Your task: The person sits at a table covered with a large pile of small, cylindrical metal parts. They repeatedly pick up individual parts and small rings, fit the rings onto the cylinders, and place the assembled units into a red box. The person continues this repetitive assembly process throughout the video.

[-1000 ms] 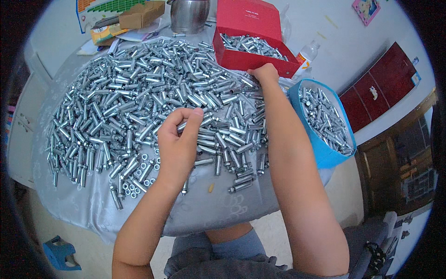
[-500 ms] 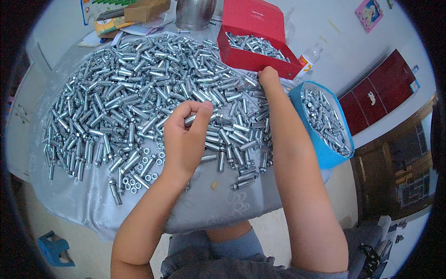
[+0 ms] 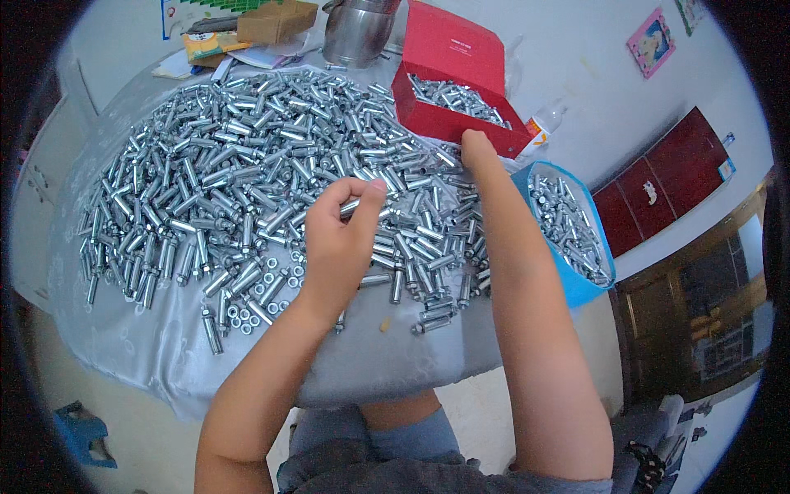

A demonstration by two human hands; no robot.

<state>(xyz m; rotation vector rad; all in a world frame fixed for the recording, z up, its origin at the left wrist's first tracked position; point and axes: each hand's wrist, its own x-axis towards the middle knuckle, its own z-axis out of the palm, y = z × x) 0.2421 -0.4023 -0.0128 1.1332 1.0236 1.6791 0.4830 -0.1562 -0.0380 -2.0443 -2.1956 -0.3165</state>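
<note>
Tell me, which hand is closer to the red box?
Right. The right hand reaches to just below the red box, near its front wall. The left hand is farther back over the bolt pile, pinching a bolt.

Round table (image 3: 173, 362) w/ grey cloth fills the middle. Beyond its far edge a white wall (image 3: 592, 90), small pink picture (image 3: 654, 41) hung on it. Right of the table, a dark red cabinet (image 3: 658, 198) against that wall; nearer, a brown wooden cabinet w/ glass doors (image 3: 708, 321). Pale floor (image 3: 123, 445) below the table's near edge. Even daylight.
</note>
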